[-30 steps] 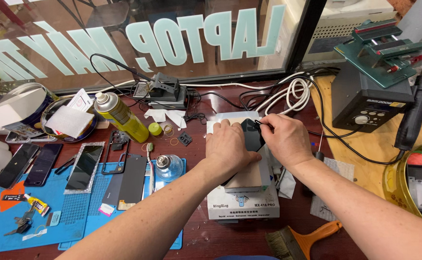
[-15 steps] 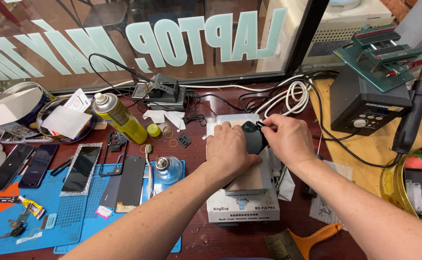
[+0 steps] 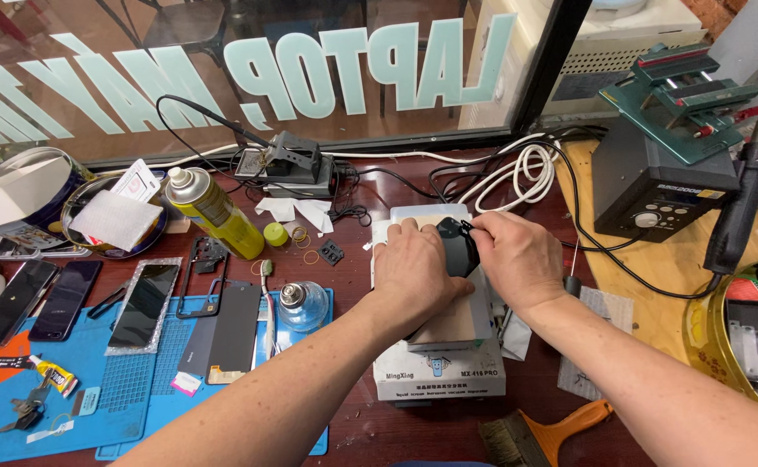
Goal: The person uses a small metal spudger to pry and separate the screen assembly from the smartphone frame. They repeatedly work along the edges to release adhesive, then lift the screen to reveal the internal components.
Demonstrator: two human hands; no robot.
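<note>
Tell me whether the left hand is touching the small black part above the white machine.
Touching. The head view shows the left hand pressed against the black part, its fingers overlapping the part's left edge with no gap.

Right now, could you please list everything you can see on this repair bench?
Small dark tool: one, black, between both hands.
Flat slab: one, tan, on the white machine.
White machine: one, bench centre.
Spray can: one, yellow, left of centre.
Glass bottle: one, clear, on the blue mat.
Blue mat: one, front left.
Phones: several, dark, far left.
Rework station: one, black, right.
Brush: one, orange handle, front.
Left hand: pressing the slab.
Right hand: fingers on the tool.
</note>
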